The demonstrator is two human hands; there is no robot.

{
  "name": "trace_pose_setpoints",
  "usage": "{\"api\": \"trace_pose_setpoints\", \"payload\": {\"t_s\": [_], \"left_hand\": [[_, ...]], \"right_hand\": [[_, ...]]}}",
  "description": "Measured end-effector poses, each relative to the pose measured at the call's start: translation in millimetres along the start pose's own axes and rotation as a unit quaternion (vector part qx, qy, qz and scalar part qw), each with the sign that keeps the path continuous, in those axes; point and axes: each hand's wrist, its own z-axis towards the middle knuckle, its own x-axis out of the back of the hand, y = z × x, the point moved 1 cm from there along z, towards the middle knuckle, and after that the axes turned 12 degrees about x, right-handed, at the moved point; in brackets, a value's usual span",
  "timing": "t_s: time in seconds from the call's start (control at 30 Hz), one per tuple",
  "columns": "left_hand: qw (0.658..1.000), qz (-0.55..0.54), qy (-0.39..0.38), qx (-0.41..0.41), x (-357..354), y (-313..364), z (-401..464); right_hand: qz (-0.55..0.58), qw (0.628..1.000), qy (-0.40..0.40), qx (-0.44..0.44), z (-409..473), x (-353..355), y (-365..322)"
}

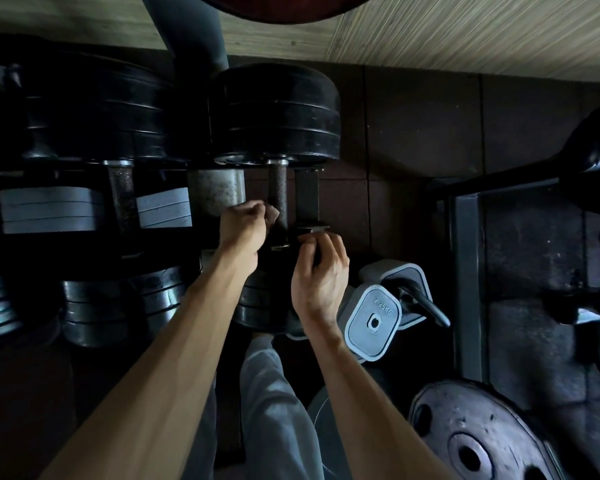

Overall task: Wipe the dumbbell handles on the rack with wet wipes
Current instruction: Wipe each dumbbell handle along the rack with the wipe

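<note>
The rack holds a row of black dumbbells, and the one in hand, the big dumbbell, sits at the rack's right end, its far weight stack against the wall side and its near stack hidden under the wrists. Its knurled handle runs between the two stacks, just left of the rack's end bracket. A second dumbbell handle lies well to the left on the same shelf.

The left hand is clenched against the left side of the handle's near end, pinching what looks like a small wipe; in the dim light it is hard to be sure. The right hand curls its fingers around the edge of the near weight or bracket, apparently steadying it; which one I cannot tell.

The step appears to be wiping this handle. The next move likely calls for drawing the wipe along and around the handle's full length.
</note>
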Motion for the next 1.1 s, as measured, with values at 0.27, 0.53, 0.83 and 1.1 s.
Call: {"api": "trace_pose_setpoints", "payload": {"t_s": [0.27,0.53,0.83,1.1], "left_hand": [[0.999,-0.008,0.020,-0.027,-5.0,5.9,-1.4],[0.995,-0.081,0.024,-0.055,-0.5,8.2,-11.1],[0.997,0.046,0.052,-0.047,-11.8,2.2,-12.8],[0.997,0.028,0.057,-0.038,-15.7,4.8,-14.1]], "right_hand": [[-0.005,1.000,-0.008,0.004,0.2,0.8,0.5],[-0.007,1.000,-0.016,0.001,1.3,-0.5,1.5],[-0.004,1.000,-0.016,0.003,1.3,0.3,1.4],[-0.009,1.000,-0.019,0.006,1.1,-0.4,2.1]]}}
